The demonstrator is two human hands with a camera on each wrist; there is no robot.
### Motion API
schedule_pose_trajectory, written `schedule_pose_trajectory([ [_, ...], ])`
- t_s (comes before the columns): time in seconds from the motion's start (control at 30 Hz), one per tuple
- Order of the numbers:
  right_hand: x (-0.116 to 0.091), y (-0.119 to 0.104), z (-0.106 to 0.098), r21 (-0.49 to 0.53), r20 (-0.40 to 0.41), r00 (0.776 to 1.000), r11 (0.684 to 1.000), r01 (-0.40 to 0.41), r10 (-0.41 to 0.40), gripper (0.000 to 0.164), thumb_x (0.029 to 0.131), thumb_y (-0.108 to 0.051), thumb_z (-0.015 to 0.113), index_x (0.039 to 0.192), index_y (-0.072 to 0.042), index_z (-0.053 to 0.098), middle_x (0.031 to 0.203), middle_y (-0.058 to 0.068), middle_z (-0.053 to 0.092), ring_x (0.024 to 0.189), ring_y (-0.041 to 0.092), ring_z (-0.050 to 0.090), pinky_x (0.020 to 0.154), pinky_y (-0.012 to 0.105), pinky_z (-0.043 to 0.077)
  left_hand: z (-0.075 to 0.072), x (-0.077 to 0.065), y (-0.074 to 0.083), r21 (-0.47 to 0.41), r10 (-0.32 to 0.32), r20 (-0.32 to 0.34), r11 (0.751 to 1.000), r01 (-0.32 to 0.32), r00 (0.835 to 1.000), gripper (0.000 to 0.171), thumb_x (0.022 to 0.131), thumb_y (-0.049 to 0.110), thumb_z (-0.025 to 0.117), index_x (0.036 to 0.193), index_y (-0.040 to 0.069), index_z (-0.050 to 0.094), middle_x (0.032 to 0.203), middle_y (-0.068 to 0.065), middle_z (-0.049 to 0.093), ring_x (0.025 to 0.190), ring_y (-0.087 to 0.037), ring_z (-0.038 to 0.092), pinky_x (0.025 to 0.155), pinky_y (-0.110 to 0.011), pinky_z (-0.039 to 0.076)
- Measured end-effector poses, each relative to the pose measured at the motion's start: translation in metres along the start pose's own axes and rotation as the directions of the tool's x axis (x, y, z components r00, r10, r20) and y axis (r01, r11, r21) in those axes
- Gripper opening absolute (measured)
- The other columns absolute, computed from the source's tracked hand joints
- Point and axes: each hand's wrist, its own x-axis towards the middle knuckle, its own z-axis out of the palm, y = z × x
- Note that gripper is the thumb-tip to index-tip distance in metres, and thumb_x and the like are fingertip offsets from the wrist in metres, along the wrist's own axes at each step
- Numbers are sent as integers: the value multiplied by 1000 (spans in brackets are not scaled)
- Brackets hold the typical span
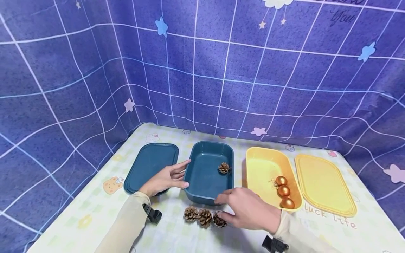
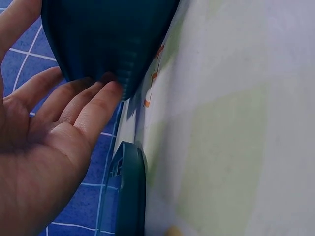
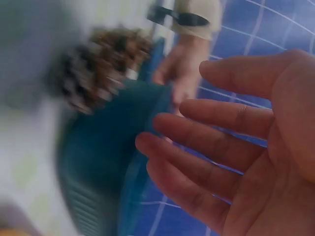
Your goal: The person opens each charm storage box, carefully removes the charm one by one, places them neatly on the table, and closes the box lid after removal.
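A dark teal box (image 1: pixel 205 168) stands in the middle of the table, with a pine cone (image 1: pixel 224 168) inside near its right wall. My left hand (image 1: pixel 167 179) touches the box's left side with fairly straight fingers, as the left wrist view also shows. Just in front of the box, three pine cones (image 1: pixel 204 218) lie in a row. Over the rightmost of them is my right hand (image 1: pixel 245 209), near the box's front right corner. The right wrist view shows that hand's fingers (image 3: pixel 211 137) extended, holding nothing.
The teal lid (image 1: pixel 152 161) lies left of the box. To the right stands a yellow box (image 1: pixel 257 165) holding several copper-coloured balls (image 1: pixel 283 191), partly behind my right hand. Its yellow lid (image 1: pixel 326 184) lies beyond. A blue curtain (image 1: pixel 209 70) hangs behind the table.
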Motion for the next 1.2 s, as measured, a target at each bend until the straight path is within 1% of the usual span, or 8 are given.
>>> schedule_pose_trajectory([
  [0.17,27,19,-25,226,-23,1000,974,1,4,19,91,-19,71,106,-8,75,100,5,78,85,9,73,77,16,61,-1,-1,0,-1,-6,-6,1000,6,1000,91,87,22,79,161,25,25,169,-6,22,152,-34,32,121,-36,41],
  [0.33,60,45,-44,368,-57,989,924,-104,134,16,93,-17,70,105,-8,74,96,4,78,84,11,73,78,21,62,0,-2,-2,-20,-19,-8,1000,19,1000,91,86,23,80,160,28,26,169,-5,23,152,-34,31,121,-35,41],
  [0.47,84,62,-46,411,-88,957,885,-219,278,15,93,-19,70,104,-10,74,96,4,78,87,13,74,82,29,63,1,-2,-3,-24,-20,-7,1000,20,1000,92,86,23,80,160,27,26,169,-6,22,152,-33,31,121,-34,42],
  [0.7,113,93,-28,542,13,891,746,-388,454,22,93,-17,70,112,-6,69,100,11,77,76,13,72,73,35,64,1,-2,-2,-25,-3,-2,1000,3,1000,92,87,22,79,161,22,24,169,-6,21,153,-34,30,122,-35,40],
  [0.8,118,105,-17,519,51,869,730,-444,492,26,90,-18,72,112,-5,69,99,11,78,74,13,71,72,31,62,1,-1,-3,-18,5,6,1000,-5,1000,92,87,22,79,161,21,23,169,-5,20,153,-33,30,122,-35,40],
  [0.9,123,113,-7,424,70,855,760,-492,515,29,85,-20,75,109,-4,71,98,9,78,81,16,71,77,30,60,0,0,-2,-15,12,5,1000,-12,1000,92,87,22,79,161,22,24,169,-5,21,152,-33,31,121,-34,40],
  [1.07,128,118,5,193,144,814,791,-581,563,21,80,-25,81,96,-11,77,97,3,77,95,21,69,91,36,59,0,0,-1,-28,8,9,1000,-7,1000,92,87,22,79,161,22,24,169,-6,21,153,-34,30,122,-33,40],
  [1.2,134,117,11,14,218,788,806,-592,575,15,77,-27,84,84,-16,78,92,-1,76,93,20,67,90,35,60,0,-1,-1,-29,1,3,1000,-1,1000,92,87,22,80,161,24,25,169,-5,21,153,-33,30,122,-34,40],
])
